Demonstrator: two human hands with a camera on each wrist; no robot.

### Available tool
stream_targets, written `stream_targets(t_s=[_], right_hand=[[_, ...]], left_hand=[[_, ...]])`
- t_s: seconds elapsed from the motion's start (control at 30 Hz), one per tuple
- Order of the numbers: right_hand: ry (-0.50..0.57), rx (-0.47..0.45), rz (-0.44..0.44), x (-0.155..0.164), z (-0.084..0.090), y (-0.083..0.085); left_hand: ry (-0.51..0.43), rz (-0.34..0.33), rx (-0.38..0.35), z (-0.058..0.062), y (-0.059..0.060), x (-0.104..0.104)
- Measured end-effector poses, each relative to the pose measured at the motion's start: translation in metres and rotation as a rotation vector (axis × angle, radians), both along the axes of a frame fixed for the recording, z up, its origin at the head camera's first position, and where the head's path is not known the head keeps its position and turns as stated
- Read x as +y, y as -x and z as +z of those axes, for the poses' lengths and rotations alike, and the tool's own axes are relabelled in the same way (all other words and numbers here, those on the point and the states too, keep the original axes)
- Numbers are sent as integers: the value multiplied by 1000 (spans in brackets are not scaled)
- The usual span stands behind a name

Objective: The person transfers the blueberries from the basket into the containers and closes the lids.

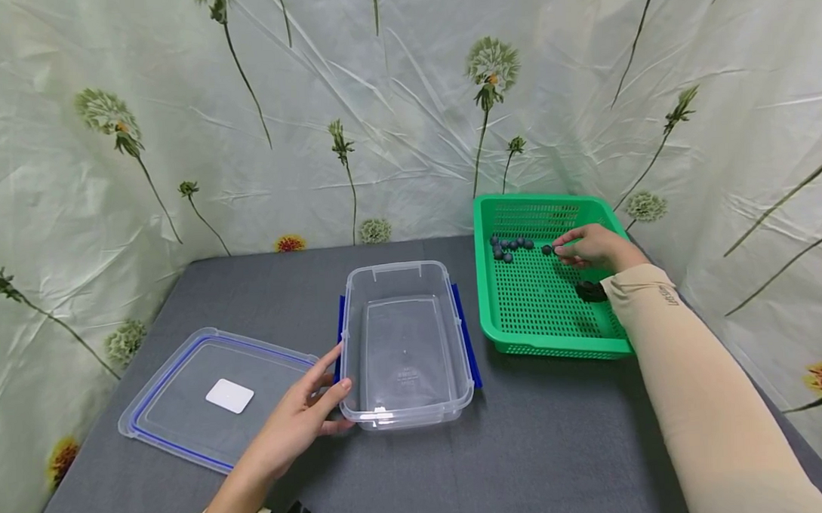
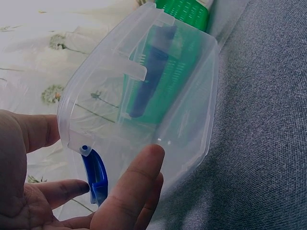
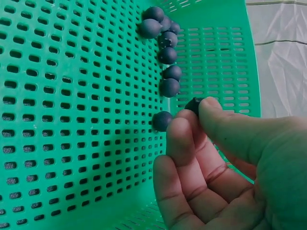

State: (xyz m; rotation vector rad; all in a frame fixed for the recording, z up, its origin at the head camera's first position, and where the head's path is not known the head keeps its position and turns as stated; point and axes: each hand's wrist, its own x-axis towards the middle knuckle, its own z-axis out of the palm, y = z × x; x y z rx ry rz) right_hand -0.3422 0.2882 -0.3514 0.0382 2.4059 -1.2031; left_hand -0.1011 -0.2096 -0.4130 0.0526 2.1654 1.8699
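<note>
My right hand (image 1: 590, 249) is inside the green basket (image 1: 557, 345), pinching a blueberry (image 3: 193, 105) between thumb and fingertips. Right beside those fingertips lies another blueberry (image 3: 162, 121). Several more blueberries (image 3: 168, 55) lie along the far side of the basket floor. My left hand (image 1: 296, 417) holds the left side of a clear plastic container (image 1: 408, 415), its thumb over the rim and its other fingers along the outside by the blue clasp (image 2: 96, 177). The container stands uncovered, with nothing inside.
Left of the container, a clear lid (image 1: 179, 438) with a blue seal and a white label (image 1: 229, 396) lies flat on the grey tablecloth (image 1: 526, 441). A floral curtain (image 1: 407, 136) hangs behind the table and along its sides.
</note>
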Motion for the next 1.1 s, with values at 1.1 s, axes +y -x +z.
stream_targets(t_s=[1.1], right_hand=[[218,57,114,-76,39,-4]], left_hand=[[-6,41,-2,0,-2,5]])
